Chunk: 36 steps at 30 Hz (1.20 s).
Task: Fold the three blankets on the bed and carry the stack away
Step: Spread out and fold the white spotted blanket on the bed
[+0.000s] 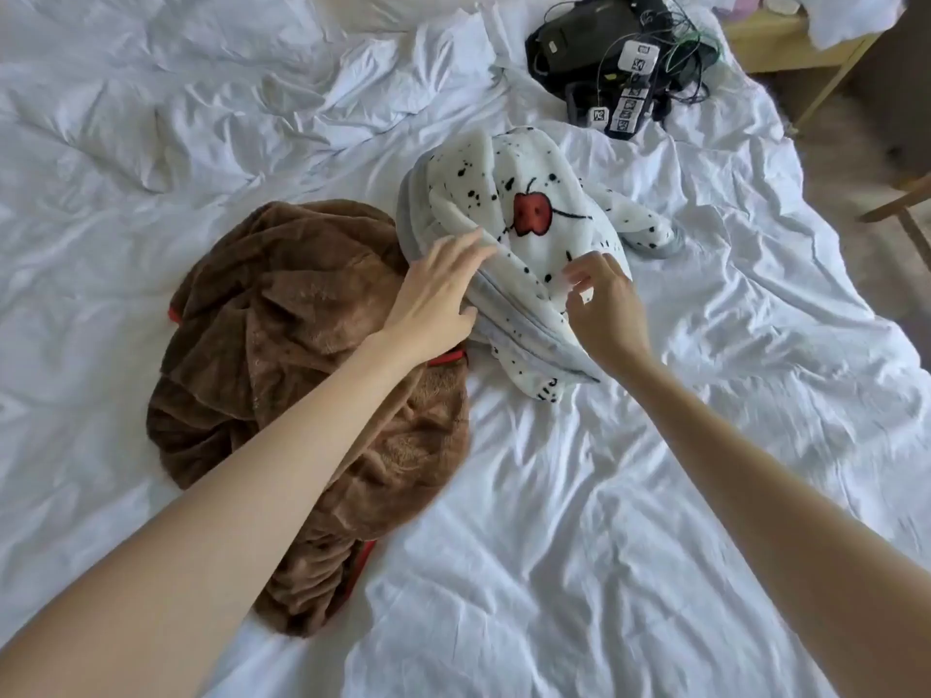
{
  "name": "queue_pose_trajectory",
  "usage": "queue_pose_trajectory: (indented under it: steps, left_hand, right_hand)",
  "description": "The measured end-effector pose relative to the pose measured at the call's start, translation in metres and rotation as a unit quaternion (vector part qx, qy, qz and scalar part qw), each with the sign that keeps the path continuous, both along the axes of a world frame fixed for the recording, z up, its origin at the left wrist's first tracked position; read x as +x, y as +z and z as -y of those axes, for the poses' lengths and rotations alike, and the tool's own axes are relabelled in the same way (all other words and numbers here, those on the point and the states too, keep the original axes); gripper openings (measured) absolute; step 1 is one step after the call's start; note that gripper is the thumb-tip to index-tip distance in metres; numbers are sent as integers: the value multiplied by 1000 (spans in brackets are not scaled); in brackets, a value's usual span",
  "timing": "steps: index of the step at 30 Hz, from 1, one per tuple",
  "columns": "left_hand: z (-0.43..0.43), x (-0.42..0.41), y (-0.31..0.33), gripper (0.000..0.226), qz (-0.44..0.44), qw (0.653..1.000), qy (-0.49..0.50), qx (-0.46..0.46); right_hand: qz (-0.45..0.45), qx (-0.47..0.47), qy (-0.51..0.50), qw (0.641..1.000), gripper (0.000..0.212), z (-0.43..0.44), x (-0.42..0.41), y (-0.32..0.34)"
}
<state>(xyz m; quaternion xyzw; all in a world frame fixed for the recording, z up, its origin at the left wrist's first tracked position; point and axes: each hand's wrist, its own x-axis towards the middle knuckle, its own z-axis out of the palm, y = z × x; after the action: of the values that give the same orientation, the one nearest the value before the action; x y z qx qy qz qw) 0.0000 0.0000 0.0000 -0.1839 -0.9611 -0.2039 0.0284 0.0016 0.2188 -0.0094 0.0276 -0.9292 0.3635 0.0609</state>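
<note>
One wide-angle camera, worn on the person's head, looks forward and steeply down over the bed (629,496) from its near side, close in. A strip of floor (846,158) shows at upper right.

Black gear with tangled cables (579,42), wooden table (771,47)
</note>
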Motion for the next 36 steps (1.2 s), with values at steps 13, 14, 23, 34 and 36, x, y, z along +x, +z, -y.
queue_pose_trajectory:
  steps: [13,14,23,34,36]
  left_hand:
    - [16,19,-62,39,-16,979,-82,-187]
    - [19,20,-58,43,-2,978,-83,-190]
    - [-3,52,-7,44,14,989,-62,-134]
    - [-1,100,162,25,39,998,-45,-29]
    - [1,105,196,22,24,999,-32,-5]
  right_hand:
    - [35,240,133,961,34,-1,29,-100]
    - [38,212,126,968,32,0,31,-93]
    - [127,-56,52,989,15,-35,66,28]
    - [39,51,29,997,21,-70,117,161]
    - [26,49,52,997,37,-70,122,185]
